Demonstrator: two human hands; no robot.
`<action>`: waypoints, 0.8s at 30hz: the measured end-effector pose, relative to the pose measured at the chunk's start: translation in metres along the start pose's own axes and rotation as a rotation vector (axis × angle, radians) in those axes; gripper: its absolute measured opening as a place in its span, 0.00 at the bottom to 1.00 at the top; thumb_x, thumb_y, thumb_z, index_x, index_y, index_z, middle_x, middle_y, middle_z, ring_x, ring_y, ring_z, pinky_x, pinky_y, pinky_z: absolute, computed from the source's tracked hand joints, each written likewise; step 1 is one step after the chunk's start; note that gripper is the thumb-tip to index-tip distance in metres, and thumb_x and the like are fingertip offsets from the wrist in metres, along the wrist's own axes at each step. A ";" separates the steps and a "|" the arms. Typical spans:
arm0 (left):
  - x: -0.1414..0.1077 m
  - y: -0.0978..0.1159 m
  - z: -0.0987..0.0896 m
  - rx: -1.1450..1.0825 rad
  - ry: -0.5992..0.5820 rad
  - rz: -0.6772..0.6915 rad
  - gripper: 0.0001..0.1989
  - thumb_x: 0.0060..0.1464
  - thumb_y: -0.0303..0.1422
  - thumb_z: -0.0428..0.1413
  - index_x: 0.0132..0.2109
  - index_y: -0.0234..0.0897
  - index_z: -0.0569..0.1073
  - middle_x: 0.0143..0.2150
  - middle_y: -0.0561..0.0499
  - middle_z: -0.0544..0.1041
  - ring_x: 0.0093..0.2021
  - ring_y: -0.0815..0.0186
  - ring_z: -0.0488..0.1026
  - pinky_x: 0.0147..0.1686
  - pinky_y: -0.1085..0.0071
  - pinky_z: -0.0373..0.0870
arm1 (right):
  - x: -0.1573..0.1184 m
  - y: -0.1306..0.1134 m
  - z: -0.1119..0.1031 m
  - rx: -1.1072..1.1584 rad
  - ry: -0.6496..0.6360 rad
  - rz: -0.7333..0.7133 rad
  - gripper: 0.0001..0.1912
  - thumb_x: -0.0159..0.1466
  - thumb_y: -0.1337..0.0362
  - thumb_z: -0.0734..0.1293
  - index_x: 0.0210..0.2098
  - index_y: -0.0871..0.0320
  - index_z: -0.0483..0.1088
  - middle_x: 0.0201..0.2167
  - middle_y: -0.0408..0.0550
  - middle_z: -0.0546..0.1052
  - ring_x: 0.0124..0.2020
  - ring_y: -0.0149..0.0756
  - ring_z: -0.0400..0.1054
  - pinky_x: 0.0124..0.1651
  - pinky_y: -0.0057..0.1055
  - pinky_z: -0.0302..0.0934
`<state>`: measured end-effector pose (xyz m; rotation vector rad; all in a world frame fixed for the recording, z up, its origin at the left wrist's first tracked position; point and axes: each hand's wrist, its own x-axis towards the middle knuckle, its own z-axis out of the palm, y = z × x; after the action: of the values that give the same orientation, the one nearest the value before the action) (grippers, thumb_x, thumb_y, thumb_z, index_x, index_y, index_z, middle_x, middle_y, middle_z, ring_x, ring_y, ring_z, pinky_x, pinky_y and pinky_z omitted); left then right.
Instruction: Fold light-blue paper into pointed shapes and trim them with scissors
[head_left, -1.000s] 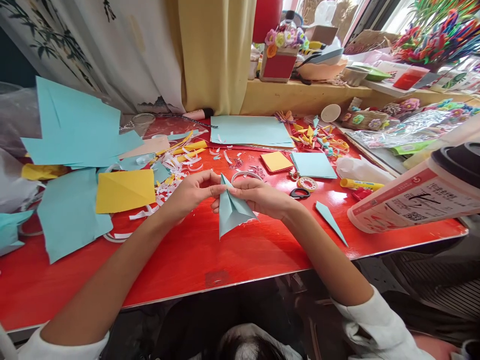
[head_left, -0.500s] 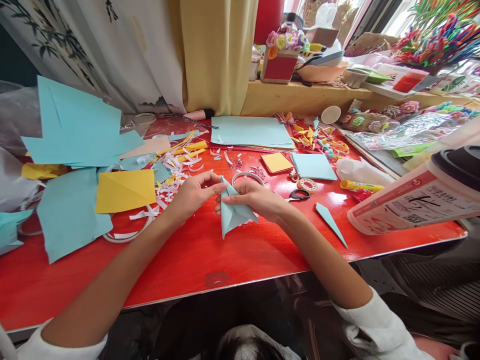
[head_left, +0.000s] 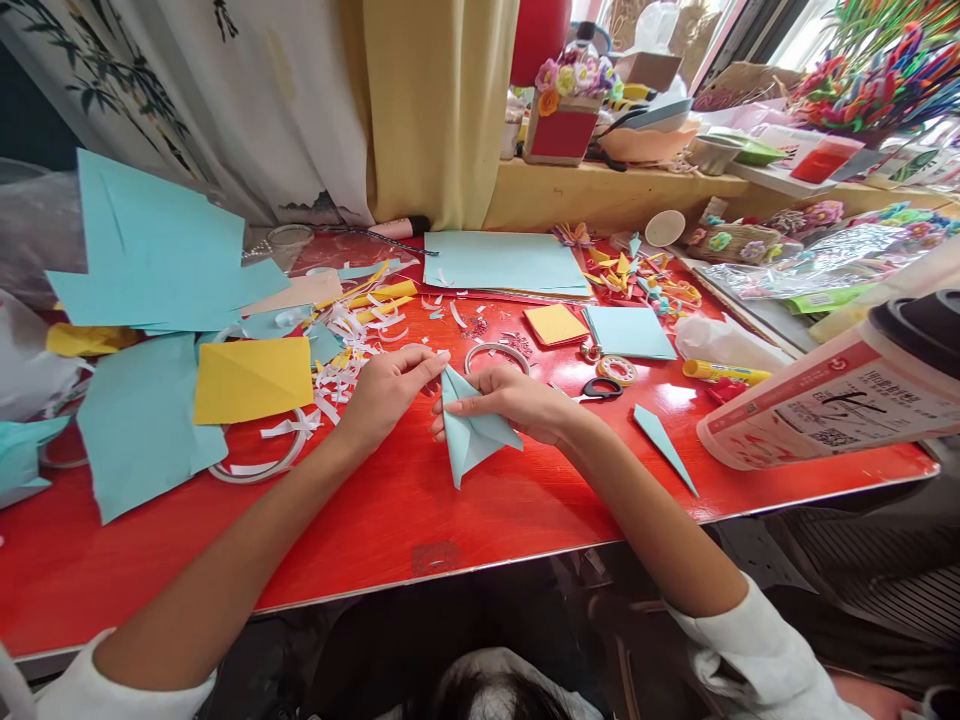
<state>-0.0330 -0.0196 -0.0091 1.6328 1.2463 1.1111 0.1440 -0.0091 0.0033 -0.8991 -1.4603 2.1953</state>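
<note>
Left hand: my left hand (head_left: 386, 392) pinches the top point of the folded light-blue paper piece (head_left: 471, 432) between thumb and fingertips, the other fingers curled.
Right hand: my right hand (head_left: 510, 398) lies over the upper right part of the same paper, thumb and fingers pressed together on its fold.
Folded paper: it sits between both hands near the middle of the glossy red bench (head_left: 420, 520), its long tip pointing down toward me.
Behind the hands: a metal ring (head_left: 496, 351) lies just beyond my right hand, among white paper shreds (head_left: 352, 350) that spread to the left.
Right side: black-handled scissors (head_left: 600, 388) and a small roll of patterned tape (head_left: 616, 369) lie near my right wrist; a narrow light-blue paper triangle (head_left: 663, 447) lies further right, apart from my arm.
Far right: a large paper cup with a dark lid (head_left: 832, 395) lies on its side over the bench edge, with a yellow glue stick (head_left: 724, 371) behind it.
Left side: a yellow folded square sheet (head_left: 253, 380) rests on big light-blue sheets (head_left: 142, 430).
Back: a stack of light-blue paper (head_left: 504, 263), a small yellow pad (head_left: 553, 323) and a small light-blue square (head_left: 628, 331) lie well beyond the hands.
In the way: I see nothing covering the folded paper except my own fingers.
</note>
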 end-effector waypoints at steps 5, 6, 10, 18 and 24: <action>-0.001 0.000 0.000 0.117 0.029 0.023 0.13 0.55 0.39 0.52 0.28 0.35 0.72 0.27 0.53 0.72 0.30 0.69 0.68 0.34 0.72 0.63 | -0.002 -0.001 0.000 -0.014 -0.014 0.016 0.12 0.53 0.60 0.73 0.32 0.62 0.75 0.30 0.50 0.80 0.35 0.38 0.75 0.39 0.30 0.69; -0.001 -0.001 0.000 0.093 0.047 0.015 0.14 0.56 0.39 0.52 0.26 0.35 0.71 0.25 0.53 0.71 0.29 0.70 0.67 0.33 0.73 0.63 | -0.002 -0.001 0.000 -0.018 -0.025 0.015 0.11 0.53 0.60 0.73 0.32 0.62 0.76 0.30 0.50 0.79 0.35 0.38 0.75 0.39 0.30 0.69; 0.003 -0.001 -0.003 -0.128 0.147 -0.068 0.16 0.55 0.42 0.52 0.28 0.34 0.71 0.26 0.52 0.72 0.26 0.70 0.68 0.31 0.72 0.67 | -0.002 0.000 0.000 -0.030 -0.060 0.022 0.11 0.54 0.61 0.73 0.33 0.63 0.76 0.33 0.52 0.80 0.36 0.38 0.75 0.41 0.31 0.69; 0.001 0.005 -0.006 0.156 -0.042 -0.018 0.17 0.52 0.46 0.55 0.28 0.36 0.72 0.28 0.53 0.72 0.31 0.68 0.66 0.35 0.72 0.61 | 0.000 0.000 0.000 -0.018 -0.060 0.023 0.12 0.53 0.60 0.74 0.33 0.62 0.75 0.30 0.49 0.79 0.34 0.38 0.75 0.41 0.32 0.68; 0.005 -0.002 -0.002 0.000 -0.072 -0.131 0.19 0.51 0.48 0.55 0.27 0.35 0.69 0.27 0.54 0.67 0.29 0.69 0.63 0.33 0.72 0.60 | 0.008 0.010 0.000 -0.037 -0.024 -0.036 0.14 0.50 0.58 0.74 0.32 0.60 0.73 0.27 0.46 0.76 0.30 0.35 0.72 0.41 0.33 0.66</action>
<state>-0.0351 -0.0145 -0.0098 1.5541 1.2869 0.9635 0.1383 -0.0080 -0.0079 -0.8546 -1.5203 2.1671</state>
